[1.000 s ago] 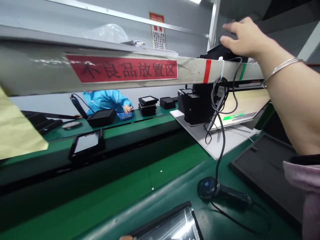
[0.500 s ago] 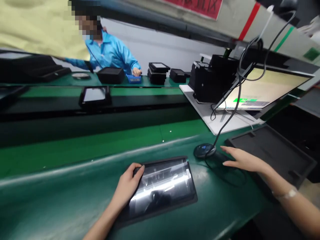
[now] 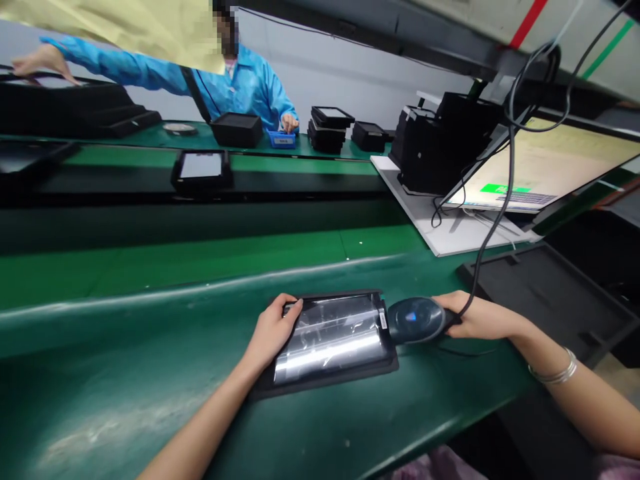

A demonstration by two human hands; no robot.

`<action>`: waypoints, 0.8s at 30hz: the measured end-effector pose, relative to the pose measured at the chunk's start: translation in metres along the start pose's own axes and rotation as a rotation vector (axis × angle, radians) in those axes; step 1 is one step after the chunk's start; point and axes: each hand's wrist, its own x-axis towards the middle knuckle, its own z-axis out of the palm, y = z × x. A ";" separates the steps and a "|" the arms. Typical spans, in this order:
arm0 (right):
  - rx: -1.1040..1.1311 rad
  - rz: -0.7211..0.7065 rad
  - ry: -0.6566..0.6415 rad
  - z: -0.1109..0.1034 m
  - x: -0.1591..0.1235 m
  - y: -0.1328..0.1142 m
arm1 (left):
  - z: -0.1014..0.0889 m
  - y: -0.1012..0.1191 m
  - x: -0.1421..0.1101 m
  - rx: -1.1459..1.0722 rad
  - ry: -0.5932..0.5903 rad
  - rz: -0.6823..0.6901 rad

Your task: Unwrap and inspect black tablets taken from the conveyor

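A black-framed tablet lies flat on the green bench, its screen covered by glossy plastic film. My left hand rests on the tablet's left edge, with the fingers curled over the frame. My right hand grips the handle of a black handheld barcode scanner. The scanner's round head, with a small blue light, sits right against the tablet's right edge. Its black cable rises toward the shelf above.
A black foam tray lies right of my right hand. Beyond the belt, a monitor stands beside black boxes. Another tablet sits on the belt. A co-worker in a blue smock works at the far bench.
My right hand has picked up the scanner from the bench and brought it against the tablet's right edge. The view has tipped down from the shelf to the bench. My left hand stays on the tablet.
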 end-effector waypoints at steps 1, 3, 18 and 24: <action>-0.007 -0.011 -0.015 0.001 0.001 -0.005 | 0.000 0.000 0.000 0.003 -0.002 -0.001; -0.044 -0.004 -0.023 0.002 0.003 -0.010 | 0.000 0.000 0.000 0.007 -0.007 0.002; -0.029 0.172 0.241 0.003 0.010 0.024 | -0.003 -0.004 0.004 0.006 -0.001 0.032; -0.019 0.320 0.566 0.013 0.019 0.057 | -0.006 -0.007 0.003 -0.130 0.036 0.021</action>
